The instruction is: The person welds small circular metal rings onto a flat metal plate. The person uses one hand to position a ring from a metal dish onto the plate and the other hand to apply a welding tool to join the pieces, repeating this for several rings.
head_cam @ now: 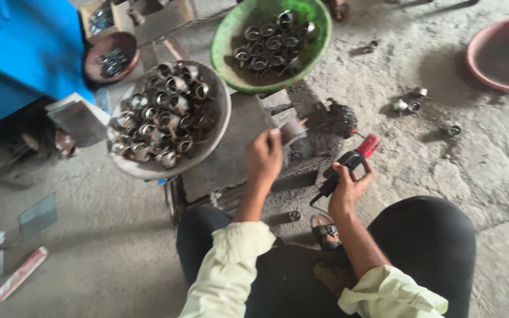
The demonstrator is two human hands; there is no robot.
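Note:
My left hand point(264, 158) holds a small round metal part point(290, 130) over a flat metal work block point(231, 147). My right hand point(349, 184) grips a black and red hand-held power tool point(351, 162), whose dark head point(341, 119) sits just right of the part. A grey basin point(219, 126) heaped with several shiny metal rings stands at the left of the block. A green basin point(231, 35) holding several more rings lies beyond it.
A brown bowl point(110, 56) with small parts and a cardboard box point(101, 17) stand at the back left by a blue cabinet point(25, 53). A pink basin point(502, 56) sits at the far right. Loose rings point(410, 105) lie on the concrete floor. My sandalled foot point(325, 229) is below the block.

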